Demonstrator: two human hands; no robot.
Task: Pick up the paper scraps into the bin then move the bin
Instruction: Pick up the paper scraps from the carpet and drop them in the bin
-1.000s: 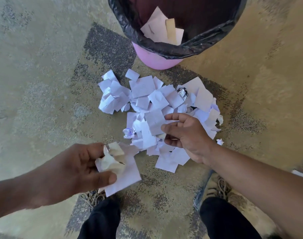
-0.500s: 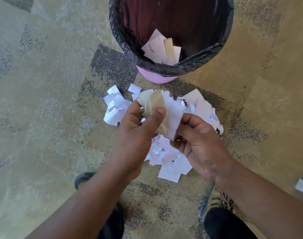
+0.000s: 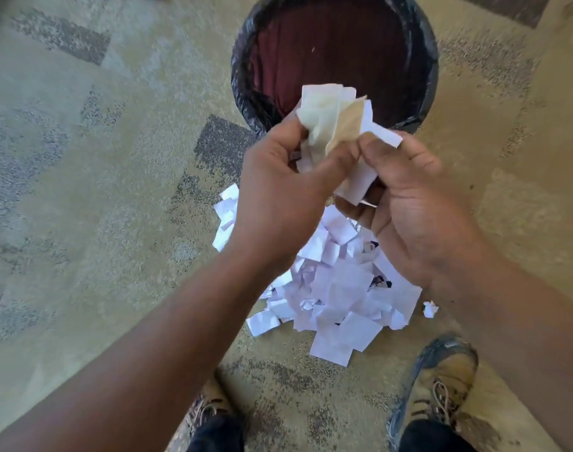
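A bunch of white and tan paper scraps (image 3: 335, 120) is held between both hands at the near rim of the bin (image 3: 242, 93), which has a black liner and a dark red inside. My left hand (image 3: 278, 194) grips the bunch from the left, thumb on top. My right hand (image 3: 409, 203) grips it from the right, palm turned up. Below the hands a pile of white paper scraps (image 3: 337, 288) lies on the carpet. The bin's near edge and part of the pile are hidden by my hands.
One small crumpled scrap (image 3: 430, 309) lies apart at the pile's right. My two brown laced shoes (image 3: 442, 386) stand just in front of the pile. Patterned beige and grey carpet (image 3: 99, 190) spreads all around.
Both hands have risen from the pile with the bunch of scraps and moved forward to the bin's near rim. The view has shifted toward the bin.
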